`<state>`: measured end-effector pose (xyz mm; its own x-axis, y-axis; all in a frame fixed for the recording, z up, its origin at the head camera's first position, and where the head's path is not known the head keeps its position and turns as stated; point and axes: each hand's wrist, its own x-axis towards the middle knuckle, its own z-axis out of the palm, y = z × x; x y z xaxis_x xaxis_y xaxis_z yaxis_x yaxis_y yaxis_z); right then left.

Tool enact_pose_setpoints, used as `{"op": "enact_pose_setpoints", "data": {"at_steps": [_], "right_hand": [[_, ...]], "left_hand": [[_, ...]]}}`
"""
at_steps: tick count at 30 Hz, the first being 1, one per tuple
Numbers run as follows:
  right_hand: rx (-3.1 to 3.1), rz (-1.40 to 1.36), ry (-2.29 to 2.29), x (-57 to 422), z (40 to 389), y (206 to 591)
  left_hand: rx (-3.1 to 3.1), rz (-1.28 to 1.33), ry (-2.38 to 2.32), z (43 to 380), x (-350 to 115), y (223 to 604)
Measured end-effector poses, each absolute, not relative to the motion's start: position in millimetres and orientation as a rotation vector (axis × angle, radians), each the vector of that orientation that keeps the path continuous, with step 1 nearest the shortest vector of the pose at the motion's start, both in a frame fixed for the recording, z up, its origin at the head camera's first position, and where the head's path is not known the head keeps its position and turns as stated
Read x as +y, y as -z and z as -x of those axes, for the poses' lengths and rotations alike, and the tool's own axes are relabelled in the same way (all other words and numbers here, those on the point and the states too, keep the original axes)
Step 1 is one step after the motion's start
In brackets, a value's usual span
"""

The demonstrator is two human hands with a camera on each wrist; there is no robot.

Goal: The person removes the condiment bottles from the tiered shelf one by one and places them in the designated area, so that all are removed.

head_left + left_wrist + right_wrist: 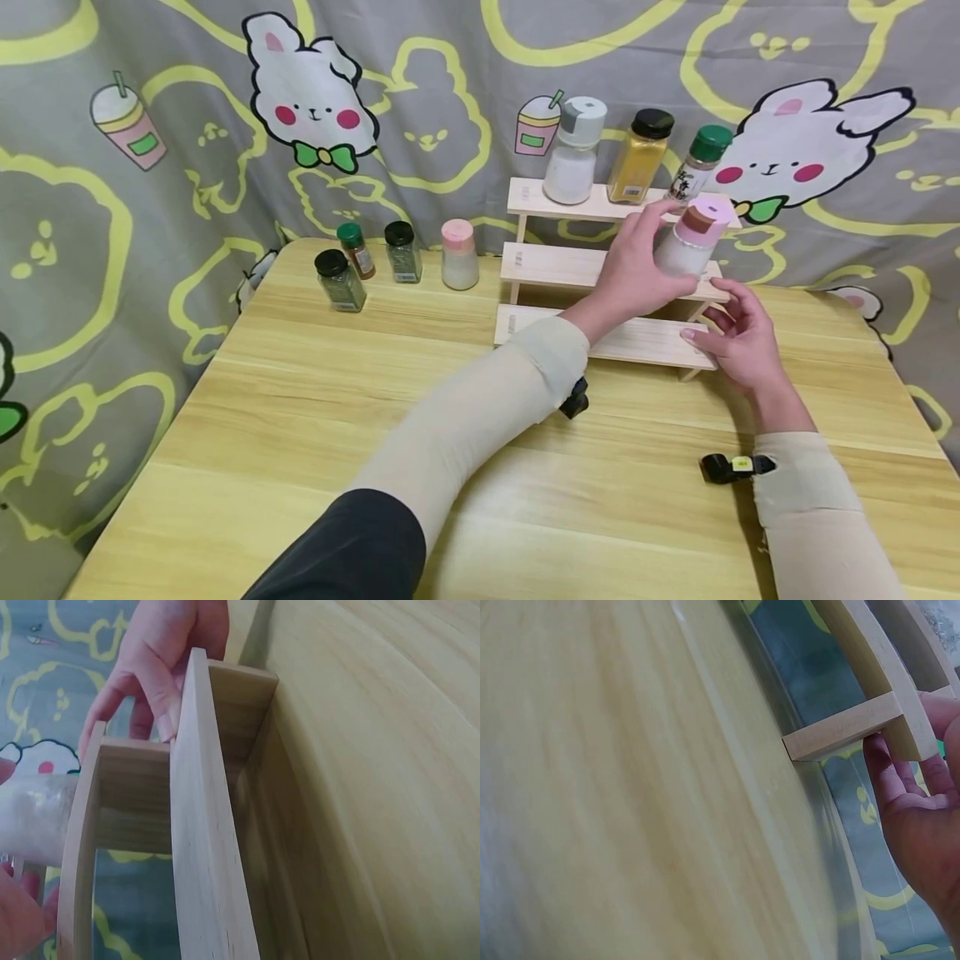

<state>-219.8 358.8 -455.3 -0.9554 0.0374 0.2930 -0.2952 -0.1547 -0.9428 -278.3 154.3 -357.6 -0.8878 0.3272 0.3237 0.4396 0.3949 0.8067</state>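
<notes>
A pink-capped glass seasoning shaker (684,253) with white contents is gripped by my left hand (633,271), thumb and fingers around its sides. It is held at the right end of the middle tier of a three-tier wooden rack (558,265). In the left wrist view the shaker (34,817) shows beside the shelf edge, with only part of the left hand (19,919) visible. My right hand (750,346) holds the rack's right end, its thumb on the lowest shelf. The right wrist view shows that hand's fingers (886,776) curled at the shelf end.
On the top tier stand a white-capped shaker (572,158), a black-capped yellow spice jar (636,162) and a green-capped bottle (693,171). Left of the rack, another pink-capped shaker (460,260), two black-capped jars and a small green-capped bottle (360,257) stand on the wooden table (300,433). A patterned curtain (420,108) hangs behind.
</notes>
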Motion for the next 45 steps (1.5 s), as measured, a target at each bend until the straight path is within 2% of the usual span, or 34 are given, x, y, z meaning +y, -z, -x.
{"op": "enact_pose_setpoints", "data": {"at_steps": [11, 24, 45], "right_hand": [[-1.905, -0.302, -2.203, 354.3, 221.3, 455.4], [-1.920, -0.294, -2.185, 351.9, 222.3, 453.5], [-1.889, -0.260, -2.211, 356.9, 218.8, 453.7]], "left_hand": [[-2.584, 0.585, 1.408, 276.5, 166.8, 356.5], [-2.572, 0.629, 1.333, 278.8, 165.1, 351.9], [-2.473, 0.674, 1.414, 266.8, 138.8, 334.2]]}}
